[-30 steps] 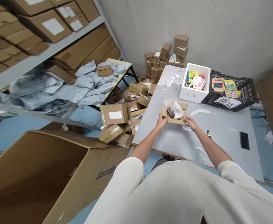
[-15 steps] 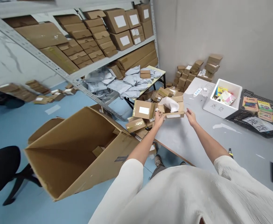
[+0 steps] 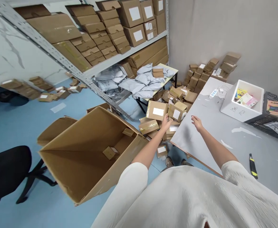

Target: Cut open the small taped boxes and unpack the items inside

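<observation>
My left hand (image 3: 166, 123) is in front of the pile of small cartons, its fingers apart and nothing held. Over the left edge of the grey table (image 3: 200, 152), my right hand (image 3: 197, 123) is also empty with fingers parted. An opened carton (image 3: 177, 110) with a white label lies on the pile just beyond my left hand. Beside it is a taped carton (image 3: 157, 110) with a white label. At the left stands a large open cardboard box (image 3: 81, 158) with a small carton (image 3: 110, 152) inside.
On the table are a white foam box (image 3: 242, 101), a black crate (image 3: 272, 122), a power strip (image 3: 213, 93) and a cutter (image 3: 253, 166). Grey mailer bags (image 3: 145, 80) lie on a small table. A shelf of cartons (image 3: 134, 34) and a black chair (image 3: 8, 171) stand left.
Both hands have let go of the opened carton with white wrapping, which has left the table edge for the pile. The camera view has shifted left.
</observation>
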The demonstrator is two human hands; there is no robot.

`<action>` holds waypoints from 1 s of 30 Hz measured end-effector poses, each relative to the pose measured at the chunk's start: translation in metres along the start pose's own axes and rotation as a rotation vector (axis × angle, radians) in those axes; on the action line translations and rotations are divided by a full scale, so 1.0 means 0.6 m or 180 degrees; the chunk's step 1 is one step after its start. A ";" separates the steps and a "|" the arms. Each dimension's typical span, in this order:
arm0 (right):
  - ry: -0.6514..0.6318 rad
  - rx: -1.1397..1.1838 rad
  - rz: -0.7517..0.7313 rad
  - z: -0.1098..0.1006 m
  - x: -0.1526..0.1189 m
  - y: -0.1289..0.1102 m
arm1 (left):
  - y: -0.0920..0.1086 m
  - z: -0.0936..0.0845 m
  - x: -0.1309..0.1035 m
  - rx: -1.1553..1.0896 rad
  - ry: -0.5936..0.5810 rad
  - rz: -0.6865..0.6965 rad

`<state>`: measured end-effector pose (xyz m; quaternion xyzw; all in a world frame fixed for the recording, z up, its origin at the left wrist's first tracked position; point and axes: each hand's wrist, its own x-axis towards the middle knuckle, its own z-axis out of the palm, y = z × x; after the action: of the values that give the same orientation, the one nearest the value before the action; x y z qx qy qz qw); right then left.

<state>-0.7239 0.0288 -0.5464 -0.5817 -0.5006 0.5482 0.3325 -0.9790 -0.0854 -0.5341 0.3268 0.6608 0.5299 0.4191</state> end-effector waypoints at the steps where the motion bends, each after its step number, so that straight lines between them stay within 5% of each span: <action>1: -0.0029 -0.0049 0.0031 0.008 0.000 -0.001 | -0.001 -0.005 -0.003 0.0004 0.0011 0.0002; 11: -0.0654 -0.0490 0.0061 0.090 -0.016 0.019 | -0.051 -0.051 -0.068 -0.0096 0.0645 -0.0052; 16: -0.1070 -0.0479 0.0084 0.162 -0.043 0.016 | -0.072 -0.106 -0.114 -0.0043 0.0840 -0.0083; 23: -0.1616 -0.0616 -0.0221 0.316 -0.106 -0.004 | -0.108 -0.249 -0.184 0.0038 0.1205 -0.0065; 30: -0.2101 -0.0646 -0.0326 0.515 -0.242 0.000 | -0.166 -0.453 -0.292 0.0055 0.1475 -0.0190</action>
<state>-1.0090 -0.1587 -0.5571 -0.3772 -0.6617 0.6368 0.1202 -1.1462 -0.3771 -0.5712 0.1803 0.7533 0.5725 0.2689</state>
